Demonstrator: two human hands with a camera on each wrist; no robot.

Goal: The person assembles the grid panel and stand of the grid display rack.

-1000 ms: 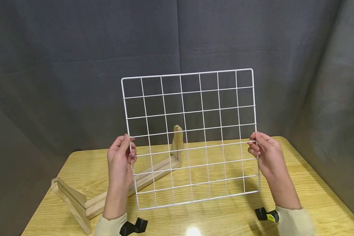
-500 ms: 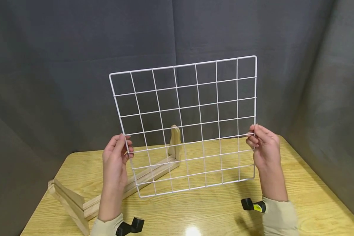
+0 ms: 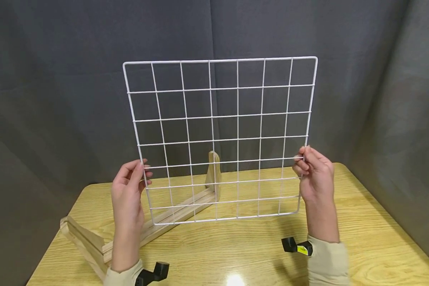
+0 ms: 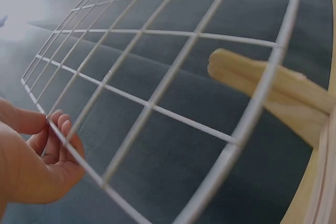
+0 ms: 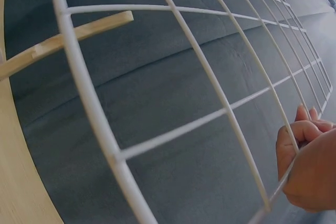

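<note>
A white wire grid panel (image 3: 221,139) is held upright in the air above the table. My left hand (image 3: 130,186) pinches its left edge and my right hand (image 3: 312,171) pinches its right edge, both a little below mid-height. In the left wrist view the left hand (image 4: 37,156) has thumb and fingers closed on the panel's (image 4: 173,72) rim wire. In the right wrist view the right hand (image 5: 307,166) grips the rim of the panel (image 5: 210,77) the same way. A wooden stand (image 3: 157,222) with two upright end pieces lies on the table behind and below the panel.
The wooden table (image 3: 371,238) has its right and front edges in view. Dark grey curtains (image 3: 75,79) close off the back and sides. Black wrist camera mounts (image 3: 294,245) sit on both forearms, over beige sleeves (image 3: 327,262).
Both hands have lifted the grid panel higher and squared it up; its bottom edge now hangs further above the table, and its top edge looks level.
</note>
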